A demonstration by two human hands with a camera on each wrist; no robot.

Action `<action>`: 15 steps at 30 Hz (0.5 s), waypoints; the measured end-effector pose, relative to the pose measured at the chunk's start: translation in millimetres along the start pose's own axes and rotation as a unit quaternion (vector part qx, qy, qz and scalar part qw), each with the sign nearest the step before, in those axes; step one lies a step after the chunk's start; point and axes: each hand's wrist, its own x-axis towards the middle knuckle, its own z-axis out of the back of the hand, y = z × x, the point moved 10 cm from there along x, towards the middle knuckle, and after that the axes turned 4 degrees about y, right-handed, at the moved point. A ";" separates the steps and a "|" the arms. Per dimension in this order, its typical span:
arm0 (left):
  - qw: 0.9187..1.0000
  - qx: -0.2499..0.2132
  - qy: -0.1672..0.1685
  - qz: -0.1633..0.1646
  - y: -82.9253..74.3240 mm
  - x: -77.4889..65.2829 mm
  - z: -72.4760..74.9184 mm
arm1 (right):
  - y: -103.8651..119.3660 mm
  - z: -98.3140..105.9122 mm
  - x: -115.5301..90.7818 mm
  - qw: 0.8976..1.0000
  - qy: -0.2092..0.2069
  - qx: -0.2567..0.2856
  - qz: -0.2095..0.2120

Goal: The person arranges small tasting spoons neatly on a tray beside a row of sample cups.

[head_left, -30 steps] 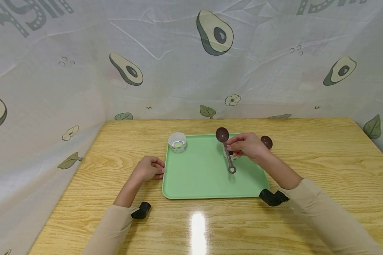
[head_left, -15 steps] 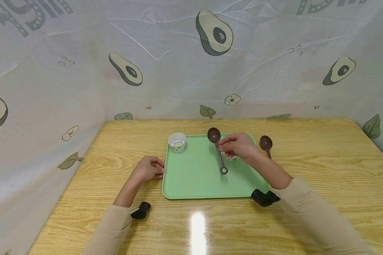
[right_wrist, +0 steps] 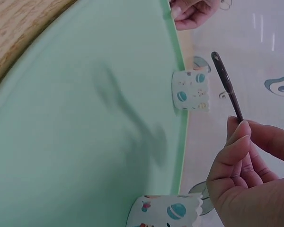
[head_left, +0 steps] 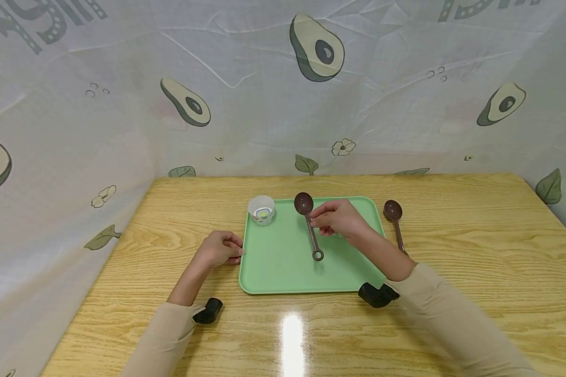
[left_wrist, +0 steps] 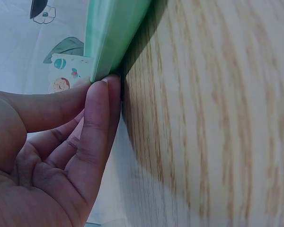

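Note:
My right hand (head_left: 338,217) pinches the handle of a dark brown round-bowled spoon (head_left: 304,203) and holds it over the green tray (head_left: 283,272). The spoon's bowl points to the back, its ring end to the front. In the right wrist view the spoon (right_wrist: 222,73) is clear of the tray, its shadow falling on the surface. At the tray's left edge, my left hand (head_left: 219,248) pinches the rim between thumb and fingers, as the left wrist view shows. A white printed paper baking cup (head_left: 262,211) stands in the tray's back left corner.
Another paper baking cup (right_wrist: 168,210) stands on the tray, mostly hidden behind my right hand in the head view. A second brown spoon (head_left: 393,210) lies on the wooden table (head_left: 476,235) right of the tray. An avocado-print cloth (head_left: 254,120) hangs behind the table.
My right hand has carried the spoon leftward over the tray, and the second spoon's handle has come into view. My left hand stays at the tray's rim.

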 end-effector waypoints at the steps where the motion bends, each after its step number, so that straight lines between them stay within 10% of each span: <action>1: 1.000 0.000 0.000 -0.001 -0.1 0.0 -0.1 | -0.5 -1.6 0.5 1.000 0.000 0.000 -0.001; 15: 1.000 0.009 -0.001 -0.001 -1.0 0.5 0.0 | -10.2 -25.3 10.3 1.000 -0.004 0.001 -0.010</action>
